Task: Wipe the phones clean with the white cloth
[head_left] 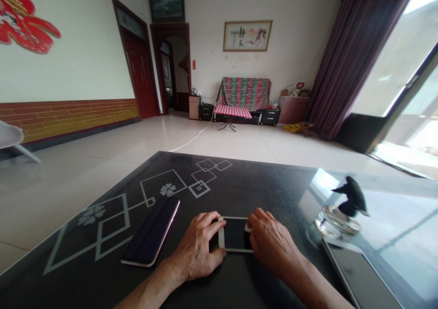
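Note:
A white-framed smartphone (235,234) with a dark screen lies sideways on the black glossy table (260,181). My left hand (201,243) grips its left end, with the thumb at the near edge and the fingers at the far edge. Over the right end is my right hand (270,236), its fingers curled together. A small whitish thing (248,229) shows at those fingertips against the screen; its kind is too hidden to tell. The phone's right end is covered by that hand.
Left of my hands lies a dark flip-cover case (152,231). At the right stand a glass jar (337,222) with a black bird-shaped piece (352,197) on it, and a tablet-like device (362,275). Beyond the table's far edge is a tiled floor with a folding table (233,112).

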The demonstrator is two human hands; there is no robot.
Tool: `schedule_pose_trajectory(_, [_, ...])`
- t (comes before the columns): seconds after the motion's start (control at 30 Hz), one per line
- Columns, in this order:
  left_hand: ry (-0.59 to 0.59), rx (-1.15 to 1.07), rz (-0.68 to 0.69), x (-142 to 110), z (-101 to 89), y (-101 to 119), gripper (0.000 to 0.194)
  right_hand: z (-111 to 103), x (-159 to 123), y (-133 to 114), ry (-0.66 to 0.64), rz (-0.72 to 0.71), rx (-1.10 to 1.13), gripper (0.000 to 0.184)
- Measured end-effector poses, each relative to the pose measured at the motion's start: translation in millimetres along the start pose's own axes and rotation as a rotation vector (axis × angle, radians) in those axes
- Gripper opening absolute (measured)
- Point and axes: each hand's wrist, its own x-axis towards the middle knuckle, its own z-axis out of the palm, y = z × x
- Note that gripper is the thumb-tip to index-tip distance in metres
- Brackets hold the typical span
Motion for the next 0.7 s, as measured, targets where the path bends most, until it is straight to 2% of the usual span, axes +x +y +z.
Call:
schedule_pose_trajectory(0.27, [-0.007,0.003,0.001,-1,0.8,-1,0.056,1,0,-12,-0.019,-0.193,0.139,0.024])
schedule_pose_trajectory(0.5, [-0.009,0.016,-0.026,0,5.7,-5,0.068,9,0,-20,0.030,-0.401,0.304,0.025])
schedule_pose_trajectory(0.6, [-0.006,0.017,-0.026,1,4.1,-3,0.067,6,1,-17,0.013,-0.372,0.296,0.025])
schedule_pose_trajectory(0.7, [-0.006,0.008,-0.022,1,0.7,0,0.061,-1,2,-8,-0.011,-0.229,0.199,0.024])
